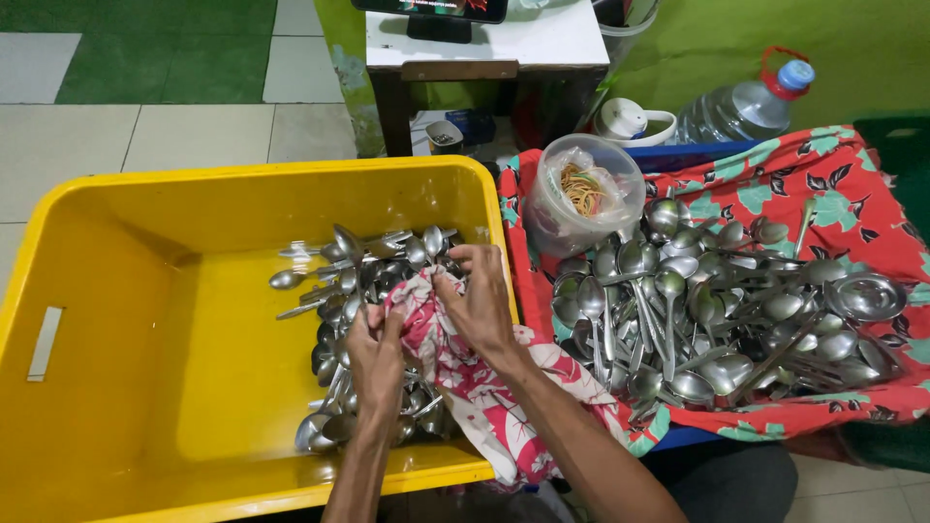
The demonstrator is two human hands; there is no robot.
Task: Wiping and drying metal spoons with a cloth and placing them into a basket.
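- Both hands close on a red-and-white floral cloth at centre frame: the left hand pinches its lower fold, and the right hand clamps the upper fold with fingers curled inward, as if a piece of cutlery were wrapped inside. No spoon is visible within the cloth.
- Cloth position: bunched over the right inner wall of the yellow plastic crate, trailing down toward the lower centre of the frame. Holding it above the crate keeps the work over the container.
- Crate contents: a heap of steel spoons lies against the right side, directly beneath both hands and within reach.
- Right half of frame: a second, larger pile of spoons and ladles rests on a red patterned fabric, kept apart from the crate batch.
- Upper centre: a clear tub of rubber bands stands just beside that pile.
- Upper right: a large water bottle lies behind the fabric.
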